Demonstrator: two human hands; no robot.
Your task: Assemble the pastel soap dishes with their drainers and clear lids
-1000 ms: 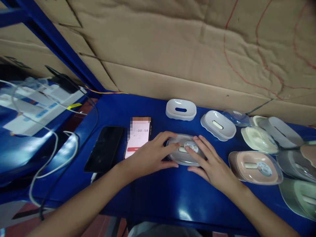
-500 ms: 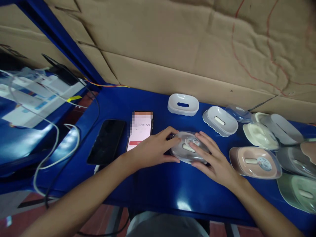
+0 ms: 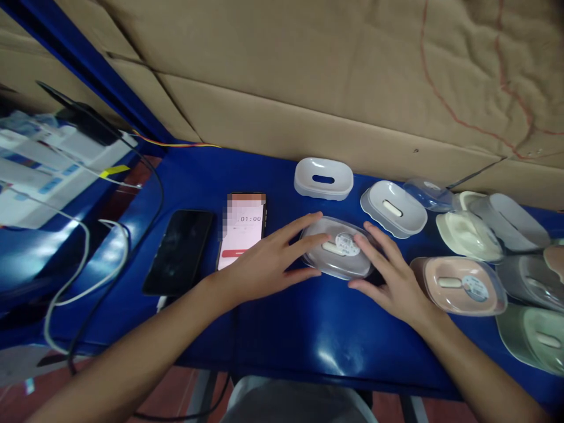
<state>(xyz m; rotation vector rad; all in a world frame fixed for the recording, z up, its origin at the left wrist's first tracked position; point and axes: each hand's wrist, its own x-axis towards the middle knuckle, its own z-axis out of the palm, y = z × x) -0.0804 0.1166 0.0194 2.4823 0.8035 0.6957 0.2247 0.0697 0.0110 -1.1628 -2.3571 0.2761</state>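
A grey oval dish with a clear lid [image 3: 337,261] rests on the blue table, a round label and a pale oblong piece showing through its top. On its left side lies my left hand [image 3: 273,258], fingers spread, the fingertips touching the lid's top and edge. My right hand [image 3: 392,276] is at the right side with its fingers apart, one fingertip by the label and the thumb near the front edge. Behind it stand a white dish with a slot [image 3: 324,178] and a grey-white dish with a pale oblong piece [image 3: 394,208].
Several dishes crowd the right side: a lidded pink one [image 3: 462,299], a cream one [image 3: 469,235], a green one [image 3: 529,338]. A clear lid [image 3: 427,194] lies behind. Left are a lit phone [image 3: 242,229], a dark phone [image 3: 178,252] and cables. Cardboard [image 3: 264,117] rises behind.
My fingers have spread wider around the lidded dish, and the right hand's fingers have lifted partly off its lid. The timer now reads 01:00. The view has shifted slightly.
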